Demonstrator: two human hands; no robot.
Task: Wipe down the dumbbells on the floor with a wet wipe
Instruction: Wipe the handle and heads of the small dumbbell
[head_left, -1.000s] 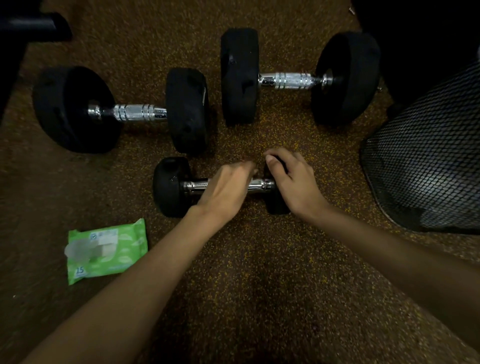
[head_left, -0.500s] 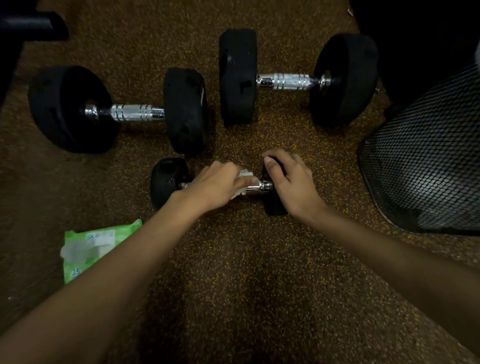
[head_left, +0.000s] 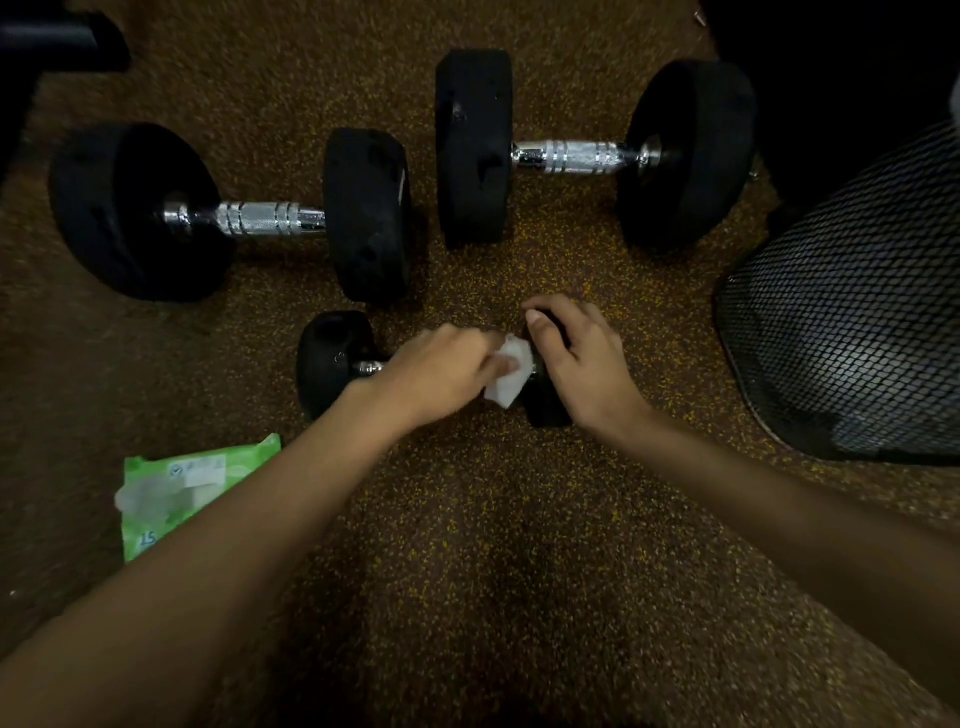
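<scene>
Down on the speckled floor (head_left: 493, 545), the small dumbbell (head_left: 332, 358) lies crosswise, nearest of the three. The left hand (head_left: 441, 374) curls its fingers over the chrome handle, holding a white wet wipe (head_left: 511, 374) against the bar's right end, and the wipe pokes out past the fingertips; the right hand (head_left: 582, 364) wraps its fingers over the right head, gripping it, thumb pointing away. Farther off lie the left big dumbbell (head_left: 270, 218) and the right big dumbbell (head_left: 571, 156), side by side and apart from the small one. A green wipe pack (head_left: 176, 493) sits near left, partly behind the forearm; a black mesh basket (head_left: 852, 322) stands at the right.
</scene>
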